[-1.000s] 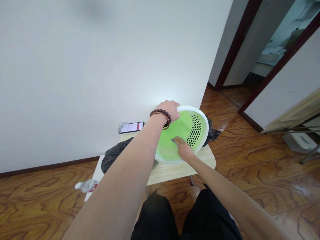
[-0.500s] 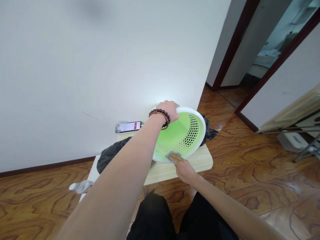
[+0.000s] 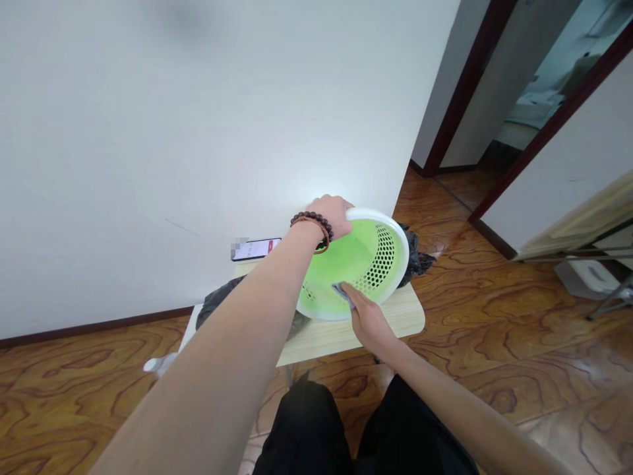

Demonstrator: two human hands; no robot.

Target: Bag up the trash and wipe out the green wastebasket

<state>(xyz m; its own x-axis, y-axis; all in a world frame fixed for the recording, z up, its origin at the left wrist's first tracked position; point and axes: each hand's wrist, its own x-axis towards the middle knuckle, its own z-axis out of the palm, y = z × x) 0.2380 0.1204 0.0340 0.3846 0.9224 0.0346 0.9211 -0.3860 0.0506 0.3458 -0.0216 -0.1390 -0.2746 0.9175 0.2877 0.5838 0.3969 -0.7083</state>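
A green basket (image 3: 341, 254) with a white rim and rows of round holes is tilted above a small light wood table (image 3: 321, 344). My left hand (image 3: 332, 212), with a beaded bracelet at the wrist, grips the rim at its far side. Inside the near part of the basket, my right hand (image 3: 364, 313) presses a small grey cloth (image 3: 344, 293) against the wall, fingers together. My left forearm covers part of the basket and the table.
A phone (image 3: 254, 249) leans at the wall on the table's back left. Black plastic bags lie at the left (image 3: 215, 303) and right (image 3: 416, 257). A clear bottle (image 3: 159, 364) is at the left edge. A doorway opens at the upper right.
My right hand and the cloth have moved up from the near rim, further into the basket. My left hand still grips the rim. The view has shifted slightly.
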